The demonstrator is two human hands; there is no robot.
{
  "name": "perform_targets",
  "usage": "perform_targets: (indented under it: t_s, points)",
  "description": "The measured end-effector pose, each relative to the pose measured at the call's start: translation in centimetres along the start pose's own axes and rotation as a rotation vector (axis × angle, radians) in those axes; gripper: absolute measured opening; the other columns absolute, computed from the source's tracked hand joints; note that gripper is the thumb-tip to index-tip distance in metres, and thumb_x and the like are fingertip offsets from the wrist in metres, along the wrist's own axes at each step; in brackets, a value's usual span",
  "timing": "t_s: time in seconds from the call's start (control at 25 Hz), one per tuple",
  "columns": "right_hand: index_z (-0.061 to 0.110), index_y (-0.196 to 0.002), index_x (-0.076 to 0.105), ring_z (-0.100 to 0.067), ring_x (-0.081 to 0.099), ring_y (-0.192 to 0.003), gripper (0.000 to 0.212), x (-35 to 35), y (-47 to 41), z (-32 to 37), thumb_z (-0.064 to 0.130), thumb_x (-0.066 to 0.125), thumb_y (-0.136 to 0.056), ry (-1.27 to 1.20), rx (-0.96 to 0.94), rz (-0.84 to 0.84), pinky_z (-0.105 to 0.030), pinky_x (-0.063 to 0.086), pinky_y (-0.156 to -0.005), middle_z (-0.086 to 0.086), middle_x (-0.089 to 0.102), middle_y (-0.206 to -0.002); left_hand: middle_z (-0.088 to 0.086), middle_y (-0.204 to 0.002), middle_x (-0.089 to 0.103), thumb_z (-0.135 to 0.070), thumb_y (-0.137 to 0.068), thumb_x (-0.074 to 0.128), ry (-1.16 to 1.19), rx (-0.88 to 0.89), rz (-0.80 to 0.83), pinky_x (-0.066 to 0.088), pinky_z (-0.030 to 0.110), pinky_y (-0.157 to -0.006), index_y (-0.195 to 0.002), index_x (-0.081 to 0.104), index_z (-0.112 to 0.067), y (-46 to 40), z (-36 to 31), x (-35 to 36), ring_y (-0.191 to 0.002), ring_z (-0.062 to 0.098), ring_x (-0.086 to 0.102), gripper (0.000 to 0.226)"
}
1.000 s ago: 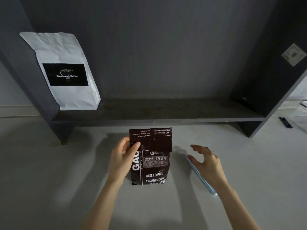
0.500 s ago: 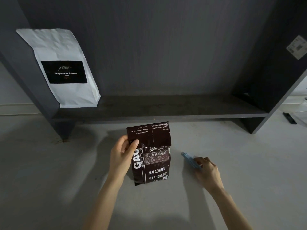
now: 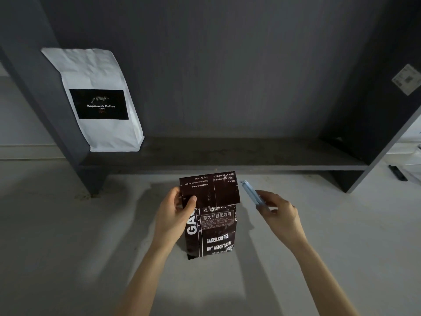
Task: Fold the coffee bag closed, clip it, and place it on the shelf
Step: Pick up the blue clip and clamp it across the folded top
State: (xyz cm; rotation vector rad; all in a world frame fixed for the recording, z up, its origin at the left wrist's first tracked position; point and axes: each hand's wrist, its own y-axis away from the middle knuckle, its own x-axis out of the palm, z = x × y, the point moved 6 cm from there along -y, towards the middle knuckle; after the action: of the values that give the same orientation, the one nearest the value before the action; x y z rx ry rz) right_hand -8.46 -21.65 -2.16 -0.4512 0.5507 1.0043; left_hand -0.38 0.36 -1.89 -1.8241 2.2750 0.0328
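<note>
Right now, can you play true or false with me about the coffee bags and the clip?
1. The left hand holds the folded top of the dark coffee bag. True.
2. The blue clip is clamped on the bag. False: the right hand holds it beside the bag.
3. A white coffee bag stands on the shelf. True.
4. The dark bag is on the shelf. False: it stands on the table.
</note>
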Motion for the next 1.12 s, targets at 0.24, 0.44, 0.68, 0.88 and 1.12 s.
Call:
perform_targets:
  t_s: [0.24, 0.44, 0.68, 0.88, 1.12]
  points:
    - [0.020, -0.113, 0.057, -0.009, 0.055, -0.081, 0.034, -1.5, -0.9, 3.0, 0.010, 0.059, -0.081, -0.083, -0.072, -0.044, -0.006, 0.040, -0.062, 0.007, 0.058, -0.095, -0.008, -0.112, 0.061, -0.009, -0.080, 0.060, -0.048, 0.037, 0.006, 0.045, 0.034, -0.095, -0.123, 0.040, -0.032, -0.5, -0.2, -0.1, -0.101, 0.006, 0.058, 0.053]
    - [0.022, -0.117, 0.050, -0.010, 0.055, -0.081, 0.039, -3.0, -1.3, 5.1, 0.011, 0.059, -0.081, -0.413, -0.043, -0.064, -0.017, 0.046, -0.066, 0.008, 0.054, -0.085, 0.003, -0.121, 0.058, -0.007, -0.080, 0.056, -0.144, 0.109, 0.056, 0.050, 0.022, -0.063, -0.129, 0.031, -0.043, -0.5, -0.9, 0.2, -0.067, 0.012, 0.057, 0.065]
    - [0.027, -0.115, 0.052, 0.007, 0.057, -0.076, 0.037, -1.9, -1.1, 7.1, 0.009, 0.055, -0.084, -0.371, -0.125, 0.090, -0.003, 0.047, -0.061, 0.014, 0.057, -0.085, -0.002, -0.113, 0.061, -0.009, -0.082, 0.056, -0.193, 0.127, 0.102, 0.047, 0.021, -0.066, -0.111, 0.040, -0.051, -0.4, -1.6, 0.2, -0.082, 0.011, 0.059, 0.053]
    - [0.024, -0.115, 0.056, 0.008, 0.056, -0.064, 0.038, 0.5, -0.2, 8.1, 0.007, 0.050, -0.082, -0.139, -0.221, 0.167, -0.005, 0.040, -0.050, 0.010, 0.061, -0.081, -0.010, -0.111, 0.061, -0.023, -0.083, 0.057, -0.179, 0.121, 0.079, 0.052, 0.036, -0.085, -0.106, 0.046, -0.051, -0.3, -2.2, 0.1, -0.100, 0.011, 0.060, 0.038]
    - [0.027, -0.113, 0.058, -0.017, 0.052, -0.066, 0.039, 1.3, 0.7, 8.7, 0.008, 0.049, -0.081, -0.049, -0.313, 0.221, -0.017, 0.038, -0.048, -0.010, 0.068, -0.081, -0.012, -0.117, 0.060, -0.028, -0.086, 0.051, -0.078, 0.115, 0.032, 0.049, 0.029, -0.084, -0.107, 0.050, -0.048, -0.2, -3.0, 0.2, -0.105, 0.002, 0.056, 0.029]
